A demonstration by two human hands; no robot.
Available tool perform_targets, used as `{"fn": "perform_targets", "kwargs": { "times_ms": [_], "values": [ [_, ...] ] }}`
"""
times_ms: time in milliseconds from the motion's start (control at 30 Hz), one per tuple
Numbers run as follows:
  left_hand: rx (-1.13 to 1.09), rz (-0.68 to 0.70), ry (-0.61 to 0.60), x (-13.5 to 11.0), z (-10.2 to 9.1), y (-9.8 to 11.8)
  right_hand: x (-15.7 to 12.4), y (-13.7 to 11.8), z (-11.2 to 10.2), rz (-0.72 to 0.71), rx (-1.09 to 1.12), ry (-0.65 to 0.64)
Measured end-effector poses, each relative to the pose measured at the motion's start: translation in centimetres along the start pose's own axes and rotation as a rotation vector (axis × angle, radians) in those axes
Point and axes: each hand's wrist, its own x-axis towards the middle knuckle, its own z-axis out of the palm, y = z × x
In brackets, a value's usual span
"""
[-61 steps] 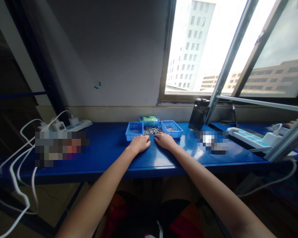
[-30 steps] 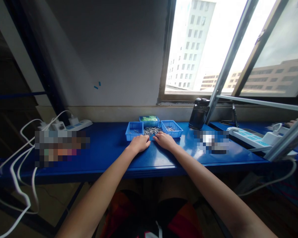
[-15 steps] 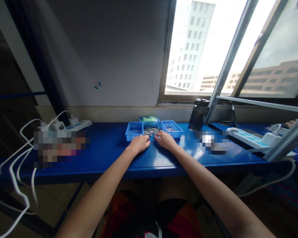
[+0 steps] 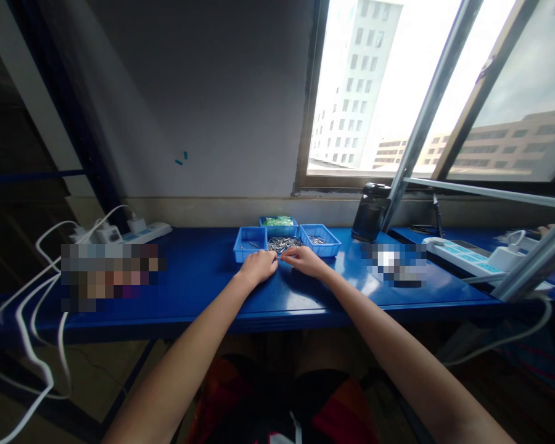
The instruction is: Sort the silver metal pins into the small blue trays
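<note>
A heap of small metal pieces [image 4: 284, 243], like screws or pins, lies on the blue table [image 4: 287, 296] just beyond my hands. My left hand [image 4: 259, 267] rests at the near side of the left blue bin [image 4: 239, 253], fingers curled and thumb side inward. My right hand [image 4: 307, 261] reaches in from the right, its fingertips pinched together close to the left fingertips. Whatever is between the fingers of either hand is too small to make out. A few metal pieces lie in the left bin, more in the right blue bin [image 4: 328, 249].
A third blue bin [image 4: 278, 230] with green packets stands behind the heap. At the right are a black bottle [image 4: 370, 214], a metal post [image 4: 411, 142] and a white power strip [image 4: 462, 258]. Another power strip [image 4: 150, 233] with trailing cables lies left.
My right hand has drawn back from the edge of the heap and moved left, bringing its fingertips to those of my left hand. The left hand has barely moved.
</note>
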Motion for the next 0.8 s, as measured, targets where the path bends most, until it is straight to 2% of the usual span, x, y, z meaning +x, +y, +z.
{"fn": "perform_targets", "kwargs": {
  "times_ms": [300,533,800],
  "values": [
    [-0.005,-0.006,-0.006,0.0,-0.1,0.1,-0.1,0.0,-0.2,0.027,-0.192,0.016],
    [0.002,-0.008,0.004,-0.2,-0.4,0.2,-0.1,0.8,0.2,0.036,-0.259,0.117],
    [0.005,-0.009,0.004,-0.2,-0.3,0.2,0.0,1.7,0.5,-0.006,-0.257,0.049]
  ]
}}
